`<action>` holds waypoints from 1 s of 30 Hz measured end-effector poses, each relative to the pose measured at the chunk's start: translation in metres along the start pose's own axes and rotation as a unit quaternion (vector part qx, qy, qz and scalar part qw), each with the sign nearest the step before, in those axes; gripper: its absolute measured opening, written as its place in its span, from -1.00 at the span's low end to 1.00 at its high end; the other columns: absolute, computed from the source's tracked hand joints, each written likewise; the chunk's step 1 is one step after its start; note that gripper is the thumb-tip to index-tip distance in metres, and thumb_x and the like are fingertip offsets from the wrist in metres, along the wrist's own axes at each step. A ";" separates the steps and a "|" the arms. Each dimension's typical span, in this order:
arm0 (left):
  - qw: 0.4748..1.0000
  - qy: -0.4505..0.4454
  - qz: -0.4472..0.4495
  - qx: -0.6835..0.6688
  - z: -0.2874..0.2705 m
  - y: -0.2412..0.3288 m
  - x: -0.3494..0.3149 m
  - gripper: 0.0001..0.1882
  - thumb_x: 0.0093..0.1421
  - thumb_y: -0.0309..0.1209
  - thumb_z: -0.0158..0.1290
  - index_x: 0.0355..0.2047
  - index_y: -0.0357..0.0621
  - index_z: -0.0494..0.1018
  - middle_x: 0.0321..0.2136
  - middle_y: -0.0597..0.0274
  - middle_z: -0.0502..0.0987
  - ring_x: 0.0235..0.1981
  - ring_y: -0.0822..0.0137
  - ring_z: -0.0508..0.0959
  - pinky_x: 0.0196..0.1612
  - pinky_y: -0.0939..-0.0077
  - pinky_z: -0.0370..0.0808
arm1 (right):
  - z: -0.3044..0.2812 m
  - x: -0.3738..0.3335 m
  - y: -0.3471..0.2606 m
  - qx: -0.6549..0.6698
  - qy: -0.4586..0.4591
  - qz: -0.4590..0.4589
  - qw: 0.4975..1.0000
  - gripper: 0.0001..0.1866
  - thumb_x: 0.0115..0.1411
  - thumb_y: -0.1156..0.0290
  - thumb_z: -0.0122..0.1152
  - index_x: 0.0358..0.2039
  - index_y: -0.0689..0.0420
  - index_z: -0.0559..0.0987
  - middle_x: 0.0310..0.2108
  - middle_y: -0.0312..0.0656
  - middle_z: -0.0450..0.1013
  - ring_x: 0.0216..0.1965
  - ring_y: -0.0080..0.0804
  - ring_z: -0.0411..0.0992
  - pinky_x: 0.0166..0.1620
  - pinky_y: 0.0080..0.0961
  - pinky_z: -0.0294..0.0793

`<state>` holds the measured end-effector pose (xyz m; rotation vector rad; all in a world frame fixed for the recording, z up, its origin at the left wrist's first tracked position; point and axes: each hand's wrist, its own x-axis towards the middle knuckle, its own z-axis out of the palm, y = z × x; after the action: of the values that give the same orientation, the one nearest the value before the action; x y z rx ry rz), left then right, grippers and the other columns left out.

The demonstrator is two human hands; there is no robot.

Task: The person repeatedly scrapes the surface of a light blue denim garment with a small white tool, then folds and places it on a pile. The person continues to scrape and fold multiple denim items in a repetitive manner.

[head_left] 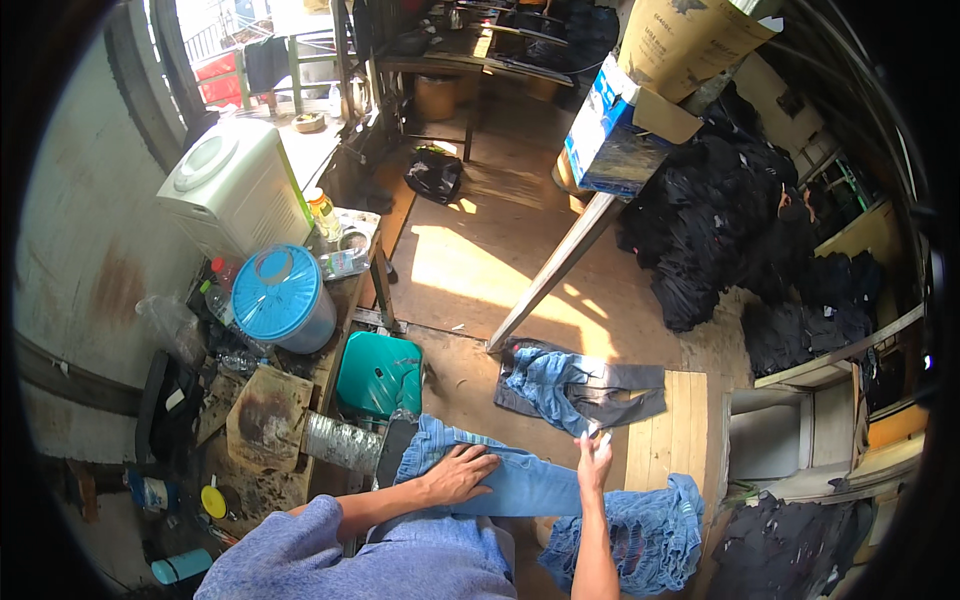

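A blue jeans leg (535,483) lies stretched sideways in front of me, its left end over a dark block (398,440) at the end of a foil-wrapped arm (342,441). My left hand (460,475) rests flat on the denim with its fingers out. Beyond the leg's right end, my right hand (594,462) is raised with the fingers closed. Something small and white shows at its fingertips, too bright to make out. Just past that hand lies a blue pair of jeans (545,385) on top of dark grey trousers (638,378).
A heap of crumpled blue denim (640,540) sits beside my right forearm. To the left, a cluttered table holds a blue-lidded bucket (285,300) and a white appliance (235,185). A green stool (380,375), a slanting wooden post (555,270) and piled black clothes (715,220) stand around.
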<state>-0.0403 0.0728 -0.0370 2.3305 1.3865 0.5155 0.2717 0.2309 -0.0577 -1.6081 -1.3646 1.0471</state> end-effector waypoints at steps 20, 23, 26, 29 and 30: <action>0.697 -0.004 -0.600 -0.393 -0.103 0.012 -0.055 0.22 -0.02 0.07 0.58 0.36 -0.51 0.19 0.24 -0.27 0.43 0.20 -0.03 0.52 0.31 0.14 0.43 | -0.080 -0.008 0.055 -0.509 0.029 -0.021 0.860 -0.36 0.33 -0.36 0.19 -0.20 0.08 0.57 -0.43 0.02 0.66 -0.34 0.23 0.64 -0.26 0.18 0.54; 0.699 -0.164 -0.502 -0.482 -0.095 -0.015 -0.049 0.10 0.00 0.09 0.57 0.33 -0.45 0.37 0.18 -0.08 0.60 0.24 0.08 0.56 0.33 0.25 0.47 | -0.074 -0.006 0.056 -0.536 0.001 0.009 0.844 -0.35 0.33 -0.36 0.20 -0.17 0.07 0.59 -0.43 0.02 0.66 -0.33 0.23 0.64 -0.24 0.18 0.54; 0.639 -0.179 -0.424 -0.617 -0.076 -0.041 -0.052 -0.30 0.28 -0.09 0.39 0.26 -0.35 0.51 0.13 0.05 0.67 0.17 0.18 0.64 0.26 0.34 0.55 | -0.073 -0.011 0.061 -0.523 0.022 0.018 0.852 -0.35 0.31 -0.36 0.22 -0.17 0.07 0.57 -0.41 0.07 0.65 -0.28 0.26 0.63 -0.19 0.20 0.52; 0.400 -0.207 -0.455 -0.768 -0.057 -0.064 -0.055 -0.56 0.45 -0.28 0.20 0.21 -0.31 0.53 0.07 0.05 0.71 0.07 0.28 0.71 0.17 0.37 0.64 | -0.073 -0.014 0.067 -0.528 0.031 0.009 0.848 -0.34 0.32 -0.38 0.19 -0.16 0.05 0.59 -0.39 0.06 0.66 -0.29 0.24 0.64 -0.20 0.19 0.53; 0.384 -0.198 -0.441 -0.786 -0.051 -0.070 -0.052 -0.57 0.44 -0.26 0.21 0.17 -0.30 0.56 0.04 0.05 0.72 0.02 0.26 0.73 0.16 0.31 0.66 | -0.073 -0.015 0.069 -0.536 0.033 0.015 0.843 -0.33 0.32 -0.40 0.17 -0.15 0.04 0.60 -0.40 0.05 0.66 -0.29 0.23 0.64 -0.21 0.19 0.53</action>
<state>-0.1411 0.0647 -0.0340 -0.0242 0.7723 0.4360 0.3631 0.2034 -0.0934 -2.3897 -2.0439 0.1396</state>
